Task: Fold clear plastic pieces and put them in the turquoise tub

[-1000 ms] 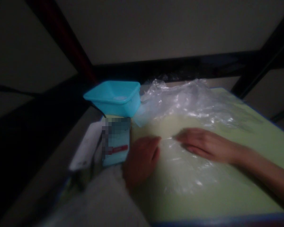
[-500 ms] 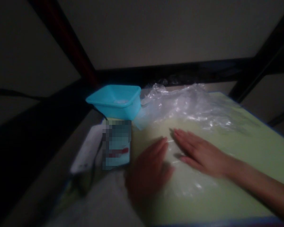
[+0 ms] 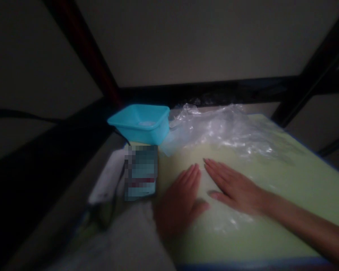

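Note:
Both my hands lie flat, palms down, on a clear plastic sheet (image 3: 231, 131) spread over a pale green mat (image 3: 299, 180). My left hand (image 3: 180, 199) rests with fingers stretched out, just right of a small teal box (image 3: 141, 171). My right hand (image 3: 231, 186) lies beside it, fingers together and straight, fingertips almost meeting those of the left. Neither hand grips anything. The far part of the plastic is crumpled and bunched up.
A turquoise plastic tub (image 3: 141, 122) stands behind the teal box at the mat's far left corner. A white flat object (image 3: 107, 180) lies left of the box. Dark frame bars (image 3: 81, 49) rise at the left and right. The scene is dim.
Both hands went from curled, pinching the plastic, to flat with fingers stretched. They slid slightly away from me over the sheet.

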`<state>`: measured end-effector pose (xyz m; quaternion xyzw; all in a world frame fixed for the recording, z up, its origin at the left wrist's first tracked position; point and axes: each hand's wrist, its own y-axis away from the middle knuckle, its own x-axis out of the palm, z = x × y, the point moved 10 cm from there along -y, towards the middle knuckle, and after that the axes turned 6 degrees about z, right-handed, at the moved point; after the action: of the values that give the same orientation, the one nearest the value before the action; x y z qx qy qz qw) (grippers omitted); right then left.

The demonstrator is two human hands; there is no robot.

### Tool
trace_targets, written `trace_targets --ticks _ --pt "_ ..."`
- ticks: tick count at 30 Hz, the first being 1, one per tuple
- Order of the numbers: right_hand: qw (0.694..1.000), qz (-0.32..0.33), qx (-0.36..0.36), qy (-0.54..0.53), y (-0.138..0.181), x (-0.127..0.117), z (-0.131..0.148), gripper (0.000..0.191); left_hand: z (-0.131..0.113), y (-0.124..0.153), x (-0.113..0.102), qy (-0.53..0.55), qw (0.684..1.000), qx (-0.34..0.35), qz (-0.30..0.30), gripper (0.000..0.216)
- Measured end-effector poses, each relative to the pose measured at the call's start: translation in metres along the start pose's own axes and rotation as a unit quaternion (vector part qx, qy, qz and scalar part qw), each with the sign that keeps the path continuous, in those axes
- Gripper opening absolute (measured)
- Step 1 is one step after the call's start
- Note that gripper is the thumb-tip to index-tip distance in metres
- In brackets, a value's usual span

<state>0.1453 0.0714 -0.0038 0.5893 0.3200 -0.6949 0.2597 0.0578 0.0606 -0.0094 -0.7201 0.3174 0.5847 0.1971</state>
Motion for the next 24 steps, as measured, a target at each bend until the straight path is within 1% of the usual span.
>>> trace_targets --ticks 4,6,8,11,13,15,19,24 --pt "1.000 0.017 0.009 -0.022 -0.002 0.003 -0.001 0.073 0.007 0.004 -0.001 0.012 1.000 -0.006 -0.017 0.066" --pt "0.998 0.024 0.015 -0.048 -0.004 -0.001 -0.002 0.073 0.011 0.006 -0.001 0.026 0.999 -0.013 -0.025 0.064" --pt "0.996 0.023 0.020 -0.085 -0.006 -0.011 -0.004 0.069 0.017 0.008 -0.003 0.051 0.997 -0.030 -0.043 0.061" --pt "0.992 0.000 0.019 -0.123 -0.007 -0.035 -0.011 0.054 0.029 0.013 -0.011 0.090 0.989 -0.072 -0.089 0.055" --pt "0.993 -0.019 0.017 -0.117 -0.005 -0.049 -0.020 0.045 0.035 0.015 -0.016 0.103 0.983 -0.097 -0.114 0.051" --pt "0.994 -0.030 0.014 -0.102 -0.002 -0.058 -0.029 0.043 0.038 0.017 -0.023 0.101 0.979 -0.110 -0.139 0.046" --pt "0.994 -0.010 -0.001 -0.110 0.002 -0.056 -0.039 0.038 0.036 0.019 -0.037 0.075 0.974 -0.112 -0.184 0.041" --pt "0.994 0.003 0.009 -0.111 0.001 -0.050 -0.042 0.037 0.035 0.020 -0.042 0.045 0.973 -0.109 -0.197 0.040"
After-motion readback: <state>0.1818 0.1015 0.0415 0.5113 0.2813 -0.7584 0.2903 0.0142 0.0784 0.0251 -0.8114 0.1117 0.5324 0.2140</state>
